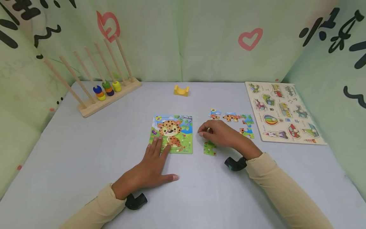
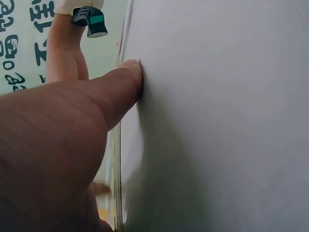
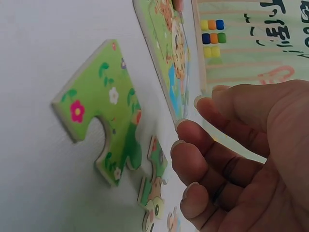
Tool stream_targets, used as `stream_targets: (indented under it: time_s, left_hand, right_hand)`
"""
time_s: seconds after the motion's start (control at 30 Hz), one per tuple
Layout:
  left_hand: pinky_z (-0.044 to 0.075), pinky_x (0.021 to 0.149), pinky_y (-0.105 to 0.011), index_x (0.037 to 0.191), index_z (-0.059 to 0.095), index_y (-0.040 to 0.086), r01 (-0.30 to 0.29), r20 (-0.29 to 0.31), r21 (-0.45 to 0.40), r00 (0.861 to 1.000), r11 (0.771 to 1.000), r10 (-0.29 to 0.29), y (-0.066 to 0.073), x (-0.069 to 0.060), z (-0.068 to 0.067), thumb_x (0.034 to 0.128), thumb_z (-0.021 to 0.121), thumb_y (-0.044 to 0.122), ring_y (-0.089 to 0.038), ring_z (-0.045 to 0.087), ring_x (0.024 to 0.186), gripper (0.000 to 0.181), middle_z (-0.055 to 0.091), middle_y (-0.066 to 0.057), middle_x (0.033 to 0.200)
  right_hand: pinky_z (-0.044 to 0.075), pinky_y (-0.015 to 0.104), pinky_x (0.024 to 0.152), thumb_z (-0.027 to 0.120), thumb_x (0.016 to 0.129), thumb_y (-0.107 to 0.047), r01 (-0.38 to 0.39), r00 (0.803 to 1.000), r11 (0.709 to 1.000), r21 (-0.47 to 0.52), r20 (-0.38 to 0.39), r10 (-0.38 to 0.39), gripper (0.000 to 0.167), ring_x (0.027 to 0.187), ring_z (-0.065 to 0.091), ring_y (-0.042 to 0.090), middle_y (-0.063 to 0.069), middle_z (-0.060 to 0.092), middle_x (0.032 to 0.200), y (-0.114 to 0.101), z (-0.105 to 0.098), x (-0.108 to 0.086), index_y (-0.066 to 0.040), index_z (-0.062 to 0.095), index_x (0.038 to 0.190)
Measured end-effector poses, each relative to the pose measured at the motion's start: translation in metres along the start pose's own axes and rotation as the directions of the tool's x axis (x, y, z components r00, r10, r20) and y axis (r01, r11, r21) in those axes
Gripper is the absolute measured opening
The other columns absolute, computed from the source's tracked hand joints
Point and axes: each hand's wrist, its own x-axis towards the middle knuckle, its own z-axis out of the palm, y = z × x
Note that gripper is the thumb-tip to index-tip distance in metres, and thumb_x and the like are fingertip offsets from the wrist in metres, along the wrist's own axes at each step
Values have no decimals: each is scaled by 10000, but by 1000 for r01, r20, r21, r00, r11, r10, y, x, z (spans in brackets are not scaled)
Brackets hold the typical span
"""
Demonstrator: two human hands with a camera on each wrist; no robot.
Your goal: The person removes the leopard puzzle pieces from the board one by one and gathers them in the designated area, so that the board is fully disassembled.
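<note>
A square leopard-cub jigsaw board [image 1: 186,140] lies flat near the middle of the table. On its lower left edge rest the spread fingers of my left hand [image 1: 150,168], while the thumb stretches out over the tabletop. My right hand [image 1: 223,133] hovers right of the board with loosely curled fingers. Nothing shows between them in the right wrist view. Below that hand lies a green flowered jigsaw piece [image 3: 108,92], apart from the fingers. Several other loose pieces, including a leopard-body piece [image 1: 231,117] and a leafy corner piece [image 1: 247,119], lie behind and right; the hand partly hides some.
At the back left stands a wooden peg rack [image 1: 123,93] with coloured beads on some pegs. A yellow curved block [image 1: 181,91] sits at the back middle. To the right lies a wooden picture puzzle board [image 1: 286,111]. Fabric walls enclose the table's back and sides.
</note>
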Motion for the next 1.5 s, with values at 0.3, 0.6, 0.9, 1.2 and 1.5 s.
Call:
stream_targets:
  time_s: [0.3, 0.6, 0.9, 1.2, 1.5]
  left_hand:
    - [-10, 1097, -626, 1549, 272, 300, -10, -7, -21, 1000, 1000, 10, 0, 1, 4, 840, 622, 646, -444, -203, 1409, 863, -163, -263, 1566]
    - [-14, 1093, -629, 1542, 289, 312, 13, -60, -16, 998, 1000, -14, 2, 6, 11, 807, 557, 750, -442, -216, 1405, 897, -182, -287, 1550]
    - [-7, 1084, -646, 1528, 335, 302, 32, -76, -24, 997, 999, -34, 6, 9, 10, 783, 587, 753, -471, -241, 1384, 906, -164, -313, 1543]
    - [-22, 1059, -681, 1530, 319, 325, 67, -68, 3, 995, 998, -67, 7, 7, 11, 738, 637, 757, -518, -269, 1351, 956, -165, -331, 1534]
    - [2, 1074, -666, 1534, 295, 346, 83, -71, 19, 994, 996, -81, 8, 5, 10, 731, 625, 774, -529, -264, 1347, 968, -164, -335, 1527]
  right_hand:
    - [434, 315, 603, 593, 987, -164, 15, 1000, 1000, 18, -22, -15, 192, 630, 503, 144, 16, 673, 950, -4, 2, 12, -52, 710, 1090]
    - [458, 344, 703, 579, 993, -173, 26, 999, 999, 32, -30, -25, 192, 805, 556, 171, 12, 665, 991, -14, 11, 32, -73, 708, 1093]
    - [455, 350, 821, 600, 984, -168, 64, 997, 994, 90, 32, -67, 186, 918, 572, 163, 13, 681, 1025, -24, 27, 56, -64, 725, 1075]
    - [461, 323, 865, 607, 960, -81, 76, 987, 995, 66, 138, -85, 205, 990, 590, 155, 26, 695, 1100, -37, 36, 68, -56, 722, 1128]
    - [484, 290, 874, 611, 947, -79, 149, 968, 981, 125, 182, -171, 237, 965, 640, 93, -9, 702, 1082, -42, 42, 73, -67, 711, 1162]
